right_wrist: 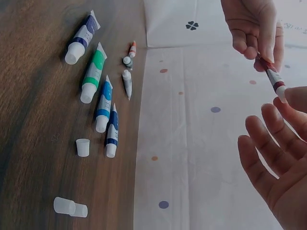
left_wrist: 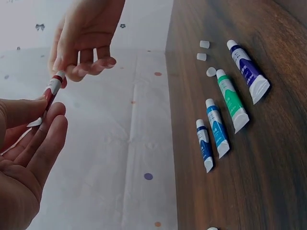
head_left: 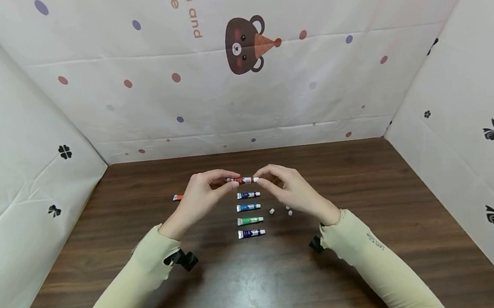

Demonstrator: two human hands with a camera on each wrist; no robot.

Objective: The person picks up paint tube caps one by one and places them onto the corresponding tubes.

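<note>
Above the row of tubes, my left hand (head_left: 201, 195) pinches a small red paint tube (head_left: 244, 180) between thumb and fingers near its flat tail. My right hand (head_left: 295, 189) has thumb and forefinger on the white cap (right_wrist: 280, 93) at the tube's other end, its other fingers spread loosely. The tube lies level between both hands in the head view. Below them, a dark blue tube (head_left: 249, 195), a light blue tube (head_left: 248, 207), a green tube (head_left: 250, 220) and a purple tube (head_left: 252, 233) lie in a column, caps to the right.
Three loose white caps lie right of the column, one cap (head_left: 272, 211) nearer the tubes. An orange tube (head_left: 178, 197) is partly hidden behind my left hand. Beside it, a white tube (right_wrist: 127, 84) shows in the right wrist view. Printed cloth (head_left: 223, 101) walls the brown table (head_left: 343, 164).
</note>
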